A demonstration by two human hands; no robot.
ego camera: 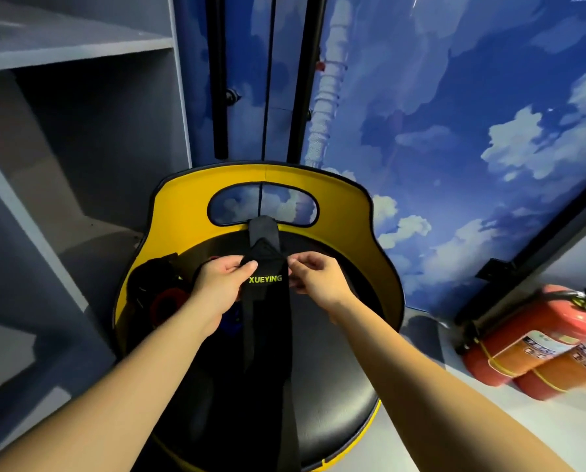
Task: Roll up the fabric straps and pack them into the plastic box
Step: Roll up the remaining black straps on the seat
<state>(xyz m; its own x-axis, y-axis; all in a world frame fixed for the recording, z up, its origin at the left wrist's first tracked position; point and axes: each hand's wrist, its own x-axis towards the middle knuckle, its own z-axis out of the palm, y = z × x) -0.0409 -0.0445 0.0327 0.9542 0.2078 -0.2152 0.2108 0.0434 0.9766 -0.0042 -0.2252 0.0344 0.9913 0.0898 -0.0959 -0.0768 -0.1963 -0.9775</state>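
Head view: hands [271,281] pinch strap [267,291] edges.

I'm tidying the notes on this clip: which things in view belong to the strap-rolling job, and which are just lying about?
Part of the job:
- black XUEYING strap, held by left hand and right hand
- other straps piled on the chair

Just lying about:
- yellow and black chair
- two fire extinguishers
- grey shelving

No plastic box is in view.

Yellow-backed chair [189,212], black round seat [335,386]; dark strap bundle with red roll [163,294] on seat's left.
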